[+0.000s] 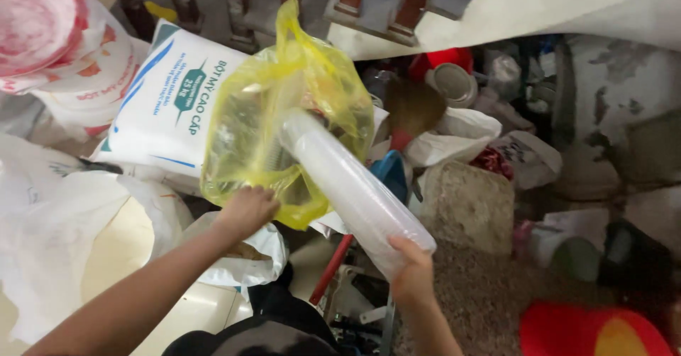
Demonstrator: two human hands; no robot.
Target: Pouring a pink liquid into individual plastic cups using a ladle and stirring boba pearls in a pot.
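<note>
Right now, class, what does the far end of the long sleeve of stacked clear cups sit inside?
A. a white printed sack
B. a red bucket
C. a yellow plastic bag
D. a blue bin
C: the sleeve of clear cups, gripped by the right hand, runs up into the yellow plastic bag that the left hand holds.

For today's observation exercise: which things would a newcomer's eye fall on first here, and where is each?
First comes the translucent yellow plastic bag at centre, its lower edge gripped by the left hand. A long stack of clear plastic cups slants out of it, down to the right hand. Behind the bag, at left, leans a white sack with blue and green print.
</note>
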